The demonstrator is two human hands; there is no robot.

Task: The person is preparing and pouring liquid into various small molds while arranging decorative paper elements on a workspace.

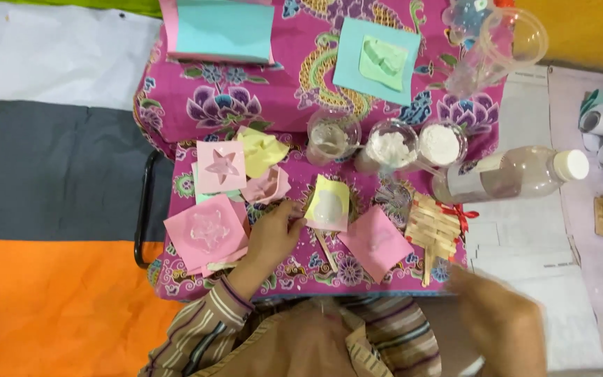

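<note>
two hands are working over a low table draped in magenta floral cloth (pixel 385 105). the left hand (pixel 272 239) is resting on the cloth, fingers loosely curled, its fingertips touching the edge of a yellow paper square bearing a white moulded disc (pixel 328 204), which is lying at two o'clock from that hand. the right hand (pixel 500 318) is blurring at five o'clock off the table; whether it is clenching cannot be told. three clear plastic cups of white powder (pixel 391 145) are standing at twelve o'clock from the disc, and a clear plastic bottle with a white cap (pixel 518 173) is lying at three o'clock.
</note>
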